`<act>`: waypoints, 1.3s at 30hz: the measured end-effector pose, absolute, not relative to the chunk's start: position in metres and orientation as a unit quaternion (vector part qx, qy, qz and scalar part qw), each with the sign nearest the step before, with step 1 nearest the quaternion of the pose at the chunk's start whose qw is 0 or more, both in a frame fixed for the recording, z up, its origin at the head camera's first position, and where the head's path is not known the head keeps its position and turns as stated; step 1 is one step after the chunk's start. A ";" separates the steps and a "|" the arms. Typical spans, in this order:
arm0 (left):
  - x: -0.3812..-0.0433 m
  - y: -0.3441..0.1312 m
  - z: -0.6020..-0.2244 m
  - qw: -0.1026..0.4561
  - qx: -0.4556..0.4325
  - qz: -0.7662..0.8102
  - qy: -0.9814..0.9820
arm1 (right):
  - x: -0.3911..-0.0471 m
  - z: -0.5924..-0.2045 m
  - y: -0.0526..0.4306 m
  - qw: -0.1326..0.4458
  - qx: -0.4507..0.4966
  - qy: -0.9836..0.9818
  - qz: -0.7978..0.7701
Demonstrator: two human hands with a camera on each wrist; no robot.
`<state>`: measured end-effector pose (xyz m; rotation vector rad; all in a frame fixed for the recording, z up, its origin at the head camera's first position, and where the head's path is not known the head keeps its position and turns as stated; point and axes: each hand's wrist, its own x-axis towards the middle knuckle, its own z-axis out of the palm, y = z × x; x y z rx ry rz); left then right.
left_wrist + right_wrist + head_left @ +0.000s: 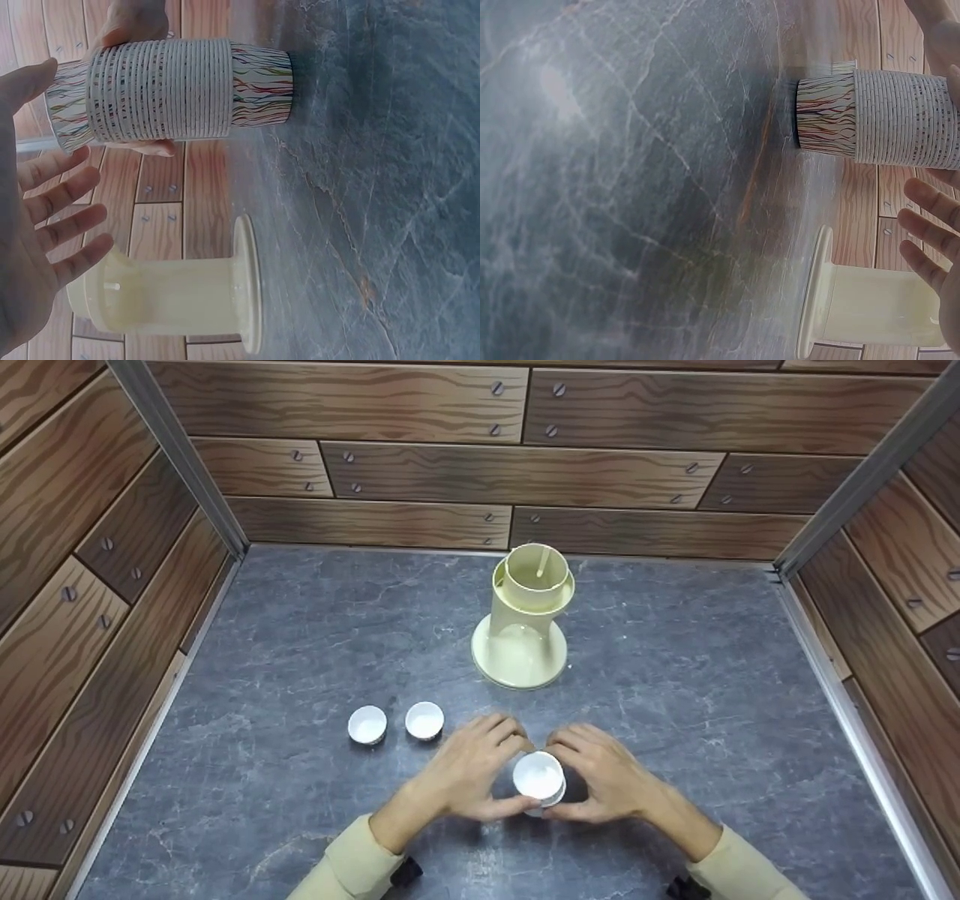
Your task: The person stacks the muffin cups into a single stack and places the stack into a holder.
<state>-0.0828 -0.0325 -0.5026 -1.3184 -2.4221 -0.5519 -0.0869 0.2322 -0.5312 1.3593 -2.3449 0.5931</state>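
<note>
A tall stack of paper cups (161, 90), white with thin coloured wavy lines, stands upright on the table before me. Its top cup (538, 775) sticks up above the close-set rims, mouth upward. My left hand (472, 772) holds this top cup between thumb and index finger; its other fingers spread free in the left wrist view. From the other side my right hand (600, 772) grips the stack near its upper part. Two single paper cups, one farther left (367, 725) and one nearer (424, 721), stand mouth up beside my left hand.
A cream-coloured cylindrical holder (521, 652) with a round base and an open tube on top stands beyond my hands. Wood-patterned panels (420, 472) wall the grey marbled table (697, 682) at the back and both sides.
</note>
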 end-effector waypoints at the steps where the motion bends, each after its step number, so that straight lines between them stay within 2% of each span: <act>1: -0.083 -0.032 -0.503 0.163 -0.463 -0.191 -0.850 | -0.087 -0.531 0.232 0.183 0.482 -0.830 0.211; 30: -0.084 -0.025 -0.513 0.142 -0.465 -0.175 -0.856 | -0.088 -0.532 0.233 0.187 0.486 -0.826 0.214; 39: -0.083 -0.023 -0.515 0.150 -0.466 -0.169 -0.856 | -0.088 -0.533 0.235 0.190 0.487 -0.826 0.211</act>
